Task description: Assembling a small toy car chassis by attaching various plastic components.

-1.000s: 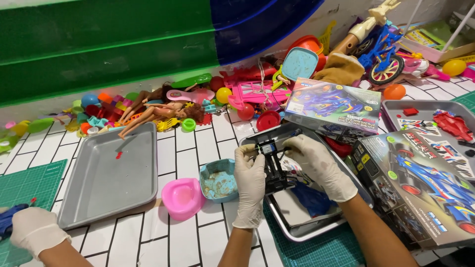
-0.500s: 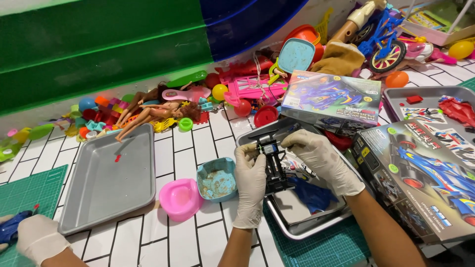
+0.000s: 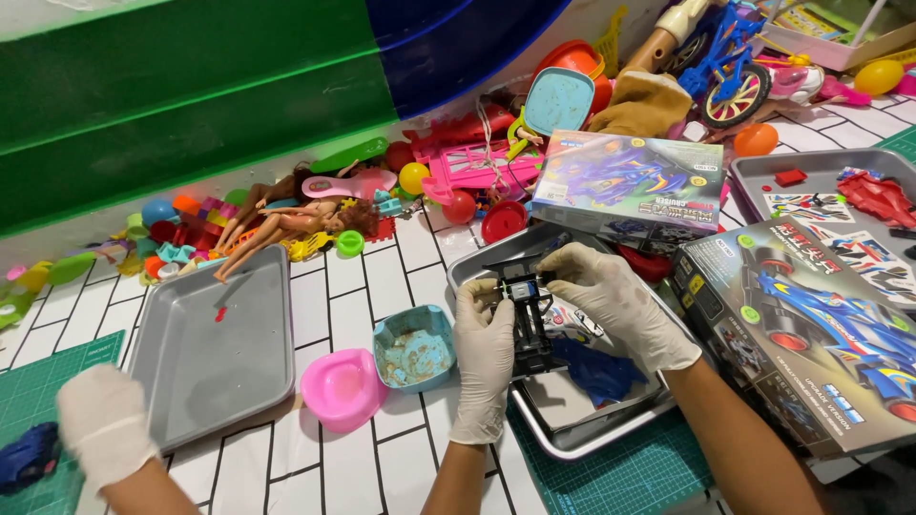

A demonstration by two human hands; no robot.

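Observation:
Both my hands wear white gloves and grip a black toy car chassis (image 3: 530, 329) with a small motor at its far end. My left hand (image 3: 482, 358) holds its left side from below. My right hand (image 3: 611, 300) pinches the far end near the motor. The chassis is held just above a steel tray (image 3: 572, 437), where a blue car body shell (image 3: 596, 374) and a sticker sheet lie.
An empty grey tray (image 3: 219, 353), a pink bowl (image 3: 342, 386) and a teal bowl (image 3: 412, 348) sit to the left. Two toy car boxes (image 3: 630, 181) (image 3: 811, 324) lie on the right. Another person's gloved hand (image 3: 105, 429) rests near a blue toy car (image 3: 27, 456). Dolls (image 3: 286, 224) and toys line the wall.
My hands keep hold of the chassis in about the same spot. The other person's gloved hand at lower left has come slightly up and to the right.

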